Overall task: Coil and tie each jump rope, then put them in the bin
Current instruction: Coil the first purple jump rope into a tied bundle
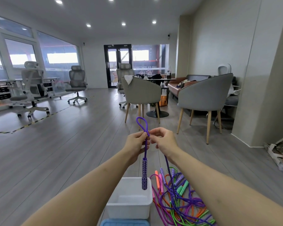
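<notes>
Both hands are raised in front of me with a purple jump rope (pixel 145 145) between them. My left hand (pixel 136 144) pinches the rope just under a small upright loop (pixel 142 123). My right hand (pixel 163 141) pinches the same spot from the right side. One purple-and-white patterned handle (pixel 144 174) hangs straight down from my left hand, over the white bin (pixel 129 207). The rest of the rope trails down from my right hand into a tangled pile of jump ropes (pixel 181 201) in purple, pink, orange and green, lying right of the bin.
A blue lid or tray (pixel 124 223) sits at the bottom edge, in front of the bin. Two grey armchairs (pixel 204 98) and a round table stand ahead on the wooden floor. White office chairs (pixel 31 88) are at the left. Cardboard scraps (pixel 278 157) lie by the right wall.
</notes>
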